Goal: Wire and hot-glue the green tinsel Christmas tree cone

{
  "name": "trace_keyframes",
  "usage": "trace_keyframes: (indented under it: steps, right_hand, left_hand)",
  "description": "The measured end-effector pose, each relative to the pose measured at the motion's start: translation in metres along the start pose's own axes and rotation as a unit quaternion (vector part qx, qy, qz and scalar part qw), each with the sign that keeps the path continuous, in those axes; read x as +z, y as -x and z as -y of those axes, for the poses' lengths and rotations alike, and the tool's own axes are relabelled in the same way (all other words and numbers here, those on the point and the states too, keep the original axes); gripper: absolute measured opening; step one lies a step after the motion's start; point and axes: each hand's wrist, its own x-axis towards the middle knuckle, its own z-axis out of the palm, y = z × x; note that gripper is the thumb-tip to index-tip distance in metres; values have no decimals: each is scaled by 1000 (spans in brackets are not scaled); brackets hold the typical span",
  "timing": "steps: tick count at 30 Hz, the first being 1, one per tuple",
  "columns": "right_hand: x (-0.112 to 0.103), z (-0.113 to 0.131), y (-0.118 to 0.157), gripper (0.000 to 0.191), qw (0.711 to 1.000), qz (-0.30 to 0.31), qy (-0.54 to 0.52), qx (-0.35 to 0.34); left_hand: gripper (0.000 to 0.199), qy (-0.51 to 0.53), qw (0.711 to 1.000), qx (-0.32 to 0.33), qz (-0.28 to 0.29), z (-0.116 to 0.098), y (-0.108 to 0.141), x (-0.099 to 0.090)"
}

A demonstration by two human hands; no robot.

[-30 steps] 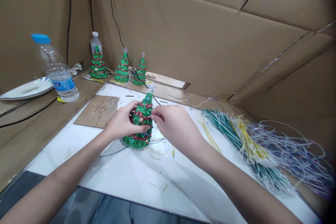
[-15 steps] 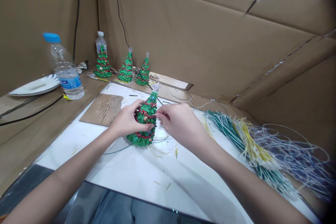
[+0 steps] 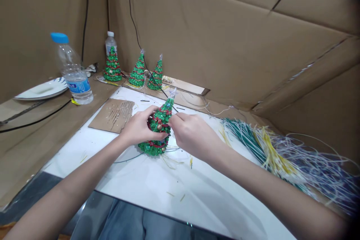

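A small green beaded Christmas tree [image 3: 159,124], wound with red beads and topped by a clear star [image 3: 173,92], stands on the white board, leaning a little to the right. My left hand [image 3: 142,127] wraps round its left side, thumb across the front. Against the tree's right side, my right hand [image 3: 187,129] is closed in a pinch; whatever lies between its fingertips is too small or hidden to make out. Thin wires [image 3: 168,161] trail from the tree's base over the board.
Three similar trees [image 3: 137,71] stand at the back left beside a small bottle [image 3: 110,39]. Further left are a blue-capped water bottle [image 3: 78,88] and a plate [image 3: 42,90]. Cardboard [image 3: 112,115] lies left on the white board [image 3: 135,183]. Bundled green, yellow and clear strands [image 3: 270,150] lie right.
The view has shifted slightly. My right fingertips have come closer in against the tree's right side, and the tree tilts a bit more to the right. My left hand keeps its hold.
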Motion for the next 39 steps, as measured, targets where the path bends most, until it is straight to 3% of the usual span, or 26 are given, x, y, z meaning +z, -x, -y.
trace_keyframes:
  steps: [6, 11, 23, 30, 39]
  right_hand:
    - [14, -7, 6, 17, 991, -90, -99, 10]
    - [17, -12, 11, 12, 951, -161, -259, 47]
    - [9, -7, 8, 16, 914, -120, -361, 142]
    - [18, -5, 7, 18, 934, -167, -304, 85]
    - [29, -7, 7, 18, 922, -179, -338, 55]
  left_hand:
    - [62, -3, 1000, -4, -1, -2, 1, 1]
    - [60, -17, 1000, -10, -5, -3, 0, 1]
    - [61, -25, 1000, -10, -7, -3, 2, 1]
    - [61, -34, 999, -9, -7, -4, 1, 1]
    - [61, -40, 999, -14, -12, -4, 2, 1]
